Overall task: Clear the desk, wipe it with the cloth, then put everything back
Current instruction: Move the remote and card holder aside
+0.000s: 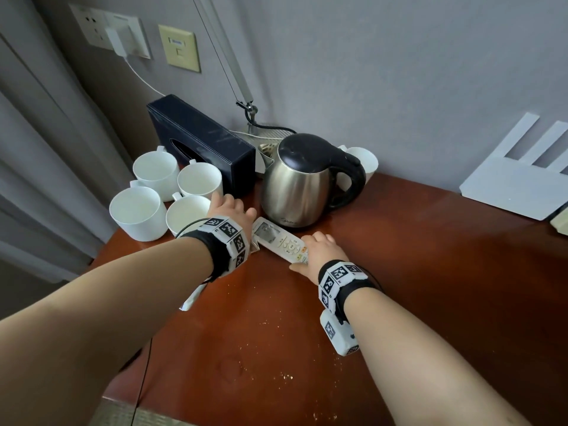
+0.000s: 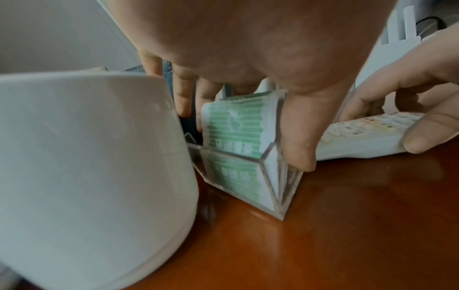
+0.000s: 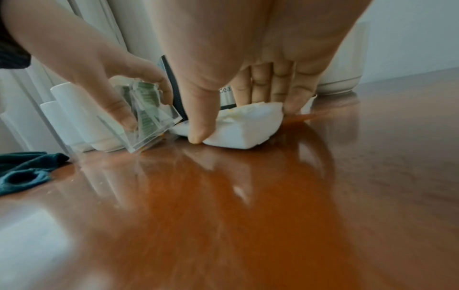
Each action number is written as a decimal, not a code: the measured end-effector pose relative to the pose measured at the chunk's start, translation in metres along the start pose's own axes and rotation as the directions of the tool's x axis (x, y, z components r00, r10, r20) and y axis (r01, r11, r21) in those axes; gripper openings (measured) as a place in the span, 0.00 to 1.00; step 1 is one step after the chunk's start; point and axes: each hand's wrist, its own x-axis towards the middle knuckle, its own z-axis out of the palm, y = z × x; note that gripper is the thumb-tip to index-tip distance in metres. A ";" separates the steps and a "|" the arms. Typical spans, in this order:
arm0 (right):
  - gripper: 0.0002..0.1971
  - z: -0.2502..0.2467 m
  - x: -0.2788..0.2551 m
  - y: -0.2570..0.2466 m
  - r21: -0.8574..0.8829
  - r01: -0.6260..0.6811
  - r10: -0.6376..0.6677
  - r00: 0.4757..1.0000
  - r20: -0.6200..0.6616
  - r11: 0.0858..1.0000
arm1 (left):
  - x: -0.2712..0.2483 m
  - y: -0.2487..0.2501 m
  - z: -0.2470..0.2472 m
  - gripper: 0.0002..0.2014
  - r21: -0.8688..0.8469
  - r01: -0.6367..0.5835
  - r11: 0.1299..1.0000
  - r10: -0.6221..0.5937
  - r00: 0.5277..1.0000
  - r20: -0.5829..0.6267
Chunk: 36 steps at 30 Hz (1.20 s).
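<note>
Left hand (image 2: 248,58) pinches the clear holder (image 2: 248,176) w/ green sachets (image 2: 236,121) upright in it; right hand (image 3: 248,58) curls round the remote (image 3: 238,127), both by the kettle (image 1: 295,182) at the counter's (image 1: 399,287) back edge. Lift each straight up, holder level so sachets stay in. Cloth (image 3: 25,170) lies at the left edge. Mugs (image 1: 140,210) look empty.

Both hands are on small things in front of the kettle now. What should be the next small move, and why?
Probably lift both things off the desk. The left hand already pinches the clear holder of green packets, and the right hand grips the remote. Crumbs still lie on the desk, so it must be cleared before wiping with the cloth.
</note>
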 end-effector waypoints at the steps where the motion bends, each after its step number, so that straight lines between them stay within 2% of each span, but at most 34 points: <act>1: 0.32 -0.002 0.001 0.001 0.000 0.003 -0.003 1.000 -0.005 1.000 | 0.001 0.000 -0.001 0.36 -0.006 -0.006 1.000 0.006 1.000 0.008; 5: 0.30 -0.008 0.005 0.008 -0.042 0.004 -0.005 1.000 -0.016 0.999 | 0.001 0.002 -0.003 0.35 -0.016 -0.044 0.999 0.045 0.998 0.054; 9: 0.29 -0.011 0.005 0.018 -0.065 -0.027 0.026 1.000 -0.012 0.998 | -0.003 -0.002 -0.001 0.28 -0.022 -0.111 0.994 0.111 0.994 0.016; 14: 0.30 -0.019 0.008 0.026 -0.081 -0.040 0.045 0.998 0.051 0.996 | 0.001 -0.004 -0.003 0.25 -0.065 -0.142 0.988 0.142 0.990 -0.014; 17: 0.30 -0.019 0.012 0.024 -0.083 -0.028 0.033 0.998 0.060 0.996 | 0.005 -0.004 -0.003 0.27 -0.071 -0.156 0.985 0.156 0.988 -0.018; 25: 0.31 -0.022 0.001 0.020 -0.077 -0.091 0.093 0.995 0.026 0.993 | -0.006 -0.005 -0.007 0.28 -0.080 -0.166 0.983 0.164 0.986 -0.029; 28: 0.32 -0.033 -0.009 0.013 -0.074 -0.091 0.092 0.996 0.012 0.993 | -0.015 -0.008 -0.009 0.32 -0.147 -0.163 0.976 0.151 0.985 -0.085; 32: 0.30 -0.046 -0.026 -0.002 -0.078 -0.051 0.051 0.999 0.000 0.996 | -0.039 -0.021 -0.009 0.31 -0.254 -0.184 0.950 0.129 0.967 -0.219; 36: 0.25 -0.053 -0.043 -0.024 -0.112 0.035 -0.032 0.999 0.027 0.993 | -0.072 -0.043 0.001 0.32 -0.328 -0.146 0.933 0.063 0.966 -0.251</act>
